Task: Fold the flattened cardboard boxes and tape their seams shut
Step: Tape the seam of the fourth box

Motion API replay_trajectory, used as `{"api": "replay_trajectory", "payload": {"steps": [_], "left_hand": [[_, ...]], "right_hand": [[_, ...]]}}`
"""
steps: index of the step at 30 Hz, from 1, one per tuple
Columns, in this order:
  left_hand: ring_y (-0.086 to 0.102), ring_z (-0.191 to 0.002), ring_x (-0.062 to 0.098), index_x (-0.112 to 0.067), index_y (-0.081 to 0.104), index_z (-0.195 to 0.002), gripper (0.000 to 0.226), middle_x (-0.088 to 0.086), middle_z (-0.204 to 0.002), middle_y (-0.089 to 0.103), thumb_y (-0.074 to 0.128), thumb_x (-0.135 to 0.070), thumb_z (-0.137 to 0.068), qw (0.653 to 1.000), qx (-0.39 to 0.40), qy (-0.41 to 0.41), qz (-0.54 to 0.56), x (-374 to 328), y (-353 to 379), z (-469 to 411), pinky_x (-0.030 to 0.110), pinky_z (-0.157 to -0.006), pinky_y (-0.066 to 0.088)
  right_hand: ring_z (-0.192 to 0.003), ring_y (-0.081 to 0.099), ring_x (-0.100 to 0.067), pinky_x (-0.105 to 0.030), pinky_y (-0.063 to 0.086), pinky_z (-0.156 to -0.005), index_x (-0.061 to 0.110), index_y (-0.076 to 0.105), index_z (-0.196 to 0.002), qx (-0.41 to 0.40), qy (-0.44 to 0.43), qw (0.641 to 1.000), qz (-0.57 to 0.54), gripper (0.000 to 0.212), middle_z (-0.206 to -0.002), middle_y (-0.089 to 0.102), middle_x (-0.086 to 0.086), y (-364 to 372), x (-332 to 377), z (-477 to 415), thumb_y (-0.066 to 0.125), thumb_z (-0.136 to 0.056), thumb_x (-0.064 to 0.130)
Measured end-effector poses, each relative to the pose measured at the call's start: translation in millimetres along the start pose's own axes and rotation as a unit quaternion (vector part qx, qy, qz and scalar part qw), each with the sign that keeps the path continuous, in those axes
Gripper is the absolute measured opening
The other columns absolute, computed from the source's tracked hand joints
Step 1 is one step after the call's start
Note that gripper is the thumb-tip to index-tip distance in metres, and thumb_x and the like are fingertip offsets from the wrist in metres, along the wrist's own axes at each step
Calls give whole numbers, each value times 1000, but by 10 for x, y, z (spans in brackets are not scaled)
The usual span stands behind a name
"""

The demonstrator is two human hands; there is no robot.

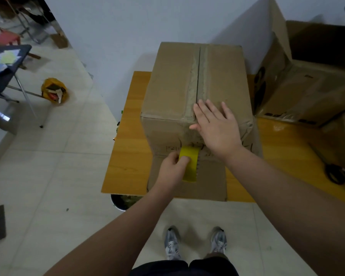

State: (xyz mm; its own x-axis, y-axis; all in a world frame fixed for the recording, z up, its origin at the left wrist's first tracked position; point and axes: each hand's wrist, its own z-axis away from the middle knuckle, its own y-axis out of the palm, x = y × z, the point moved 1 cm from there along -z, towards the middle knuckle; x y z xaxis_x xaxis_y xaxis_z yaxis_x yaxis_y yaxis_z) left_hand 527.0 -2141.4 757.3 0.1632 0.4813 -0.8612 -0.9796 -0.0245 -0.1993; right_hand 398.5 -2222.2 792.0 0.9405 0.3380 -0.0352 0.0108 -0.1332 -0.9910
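Box (173, 86) on desk (127, 140).
Left hand (172, 170) grip pinches yellow tape (190, 158) at front face; right hand (215, 126) flat on top, fingers straight.

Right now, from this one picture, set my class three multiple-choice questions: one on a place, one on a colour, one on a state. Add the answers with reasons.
1. Where do the scissors lie? A on the floor; B on the table, right of the box; C on top of the box.
2. What colour is the tape tool in the left hand? A yellow; B red; C blue.
3. How is the right hand? A in a fist; B gripping scissors; C flat on the box top.
Answers: B, they rest on the wood beside the box; A, it shows yellow against the cardboard; C, its fingers lie straight by the seam.
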Motion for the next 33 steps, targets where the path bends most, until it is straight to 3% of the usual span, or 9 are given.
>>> {"api": "replay_trajectory", "payload": {"steps": [3, 6, 12, 17, 21, 23, 26, 29, 33], "left_hand": [[56, -83, 21, -6, 60, -100, 26, 13, -97, 63, 53, -30, -96, 1000, -18, 10, -23, -7, -19, -55, 35, -73, 44], [56, -78, 27, -6, 56, -88, 35, 14, -84, 59, 51, -40, -96, 996, -41, 28, -73, -53, 2, -165, 42, -69, 45], [42, -58, 11, -17, 43, -72, 34, 0, -68, 45, 48, -38, -98, 992, -52, 26, -115, -61, 54, -170, 25, -49, 29], [50, -74, 18, -3, 56, -98, 35, 8, -84, 53, 52, -38, -96, 999, -1, 42, -1, 97, 8, -52, 31, -64, 39], [58, -84, 15, -19, 57, -99, 6, 4, -94, 61, 59, -24, -94, 996, 37, 38, 75, 148, -25, -32, 34, -76, 49], [60, -87, 16, -18, 58, -102, 9, 3, -97, 64, 58, -23, -94, 997, 22, 42, 59, 118, -27, -77, 33, -76, 49], [60, -86, 14, -12, 59, -110, 22, 2, -97, 65, 56, -28, -95, 998, 9, 55, 20, 39, -12, -124, 29, -72, 49], [61, -85, 20, -12, 59, -107, 25, 5, -94, 65, 54, -33, -96, 998, 1, 64, -28, 22, -6, -130, 37, -73, 49], [57, -77, 21, -13, 57, -94, 23, 11, -88, 63, 51, -34, -97, 991, -4, 80, -107, 15, -6, -148, 33, -64, 43]], "right_hand": [[-126, 53, -32, -56, 38, -104, 3, 55, -132, -13, 0, 1000, -9, 63, -136, 56, -15, -2, 10, 5, 25, -97, 45], [-131, 49, -31, -53, 35, -107, 4, 51, -136, 7, -2, 1000, -6, 66, -140, 53, -14, 6, 10, 10, 21, -97, 47], [-139, 38, -25, -50, 24, -114, 11, 40, -146, 20, 10, 1000, -8, 79, -149, 43, -8, -22, 20, 26, 13, -92, 62], [-128, 52, -27, -54, 39, -103, 11, 52, -137, -24, 25, 999, 17, 66, -138, 55, -9, 20, 58, 14, 35, -92, 55], [-130, 49, -31, -56, 36, -105, 7, 47, -140, -44, 11, 998, 31, 79, -141, 52, -13, 62, 44, 37, 68, -79, 53], [-131, 47, -32, -56, 35, -105, 9, 43, -143, -29, 16, 999, 38, 85, -143, 50, -12, 49, 57, 34, 71, -76, 53], [-140, 35, -32, -54, 25, -111, 18, 26, -152, 15, 17, 998, 52, 87, -152, 38, -11, -12, 84, 23, 64, -83, 55], [-148, 12, -27, -49, 7, -118, 26, 5, -155, 57, 10, 998, 34, 77, -162, 14, -5, -60, 86, -3, 42, -94, 56], [-150, 4, -23, -45, 0, -120, 29, -1, -154, 87, 20, 996, 10, 67, -163, 6, -1, -94, 80, -21, 24, -98, 56]]}}
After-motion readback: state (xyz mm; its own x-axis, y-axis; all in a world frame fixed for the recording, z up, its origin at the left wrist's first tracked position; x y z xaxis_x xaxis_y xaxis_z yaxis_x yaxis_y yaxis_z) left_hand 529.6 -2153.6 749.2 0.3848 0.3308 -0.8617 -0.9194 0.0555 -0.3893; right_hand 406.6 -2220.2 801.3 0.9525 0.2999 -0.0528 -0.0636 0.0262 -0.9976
